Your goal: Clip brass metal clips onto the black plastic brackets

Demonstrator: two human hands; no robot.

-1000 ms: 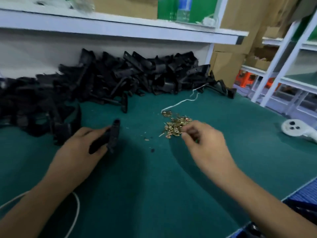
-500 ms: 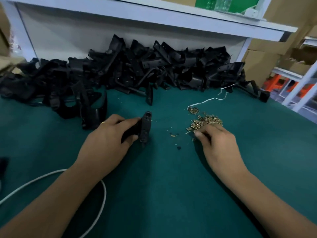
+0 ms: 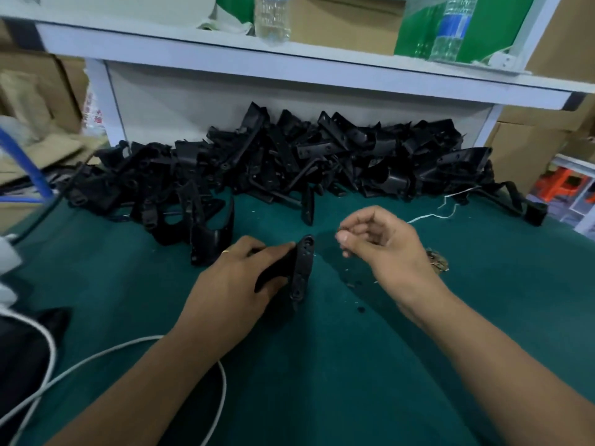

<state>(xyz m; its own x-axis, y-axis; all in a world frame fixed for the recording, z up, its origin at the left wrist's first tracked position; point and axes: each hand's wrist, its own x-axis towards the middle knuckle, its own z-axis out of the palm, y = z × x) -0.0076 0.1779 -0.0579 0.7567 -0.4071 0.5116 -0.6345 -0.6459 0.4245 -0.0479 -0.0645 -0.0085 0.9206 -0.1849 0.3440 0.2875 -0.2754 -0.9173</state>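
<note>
We grip a black bracket (image 3: 301, 268) in our left hand (image 3: 238, 284), fingers curled round its body, the slotted face standing upright on the green bench (image 3: 322, 381) and turned toward the right hand (image 3: 380, 246). That hand hovers just right of the bracket, not touching it, thumb and fingertips drawn together as if pinching a brass clip. The clip itself is too small and blurred to confirm.

The loose clips (image 3: 436, 260) lie on the bench just behind the right wrist. The bracket pile (image 3: 306, 162) sits beyond both hands, against the shelf (image 3: 289, 62) wall.

Handling, our guess: the bracket looks like stiff, light moulded plastic, so a firm hold on the body behind the slotted face should keep that face from twisting. The clips look tiny, thin and springy, easy to drop or bend, so we'd pinch one by its flat sides and press it square onto the bracket edge. A skewed push could make it slip off.
</note>
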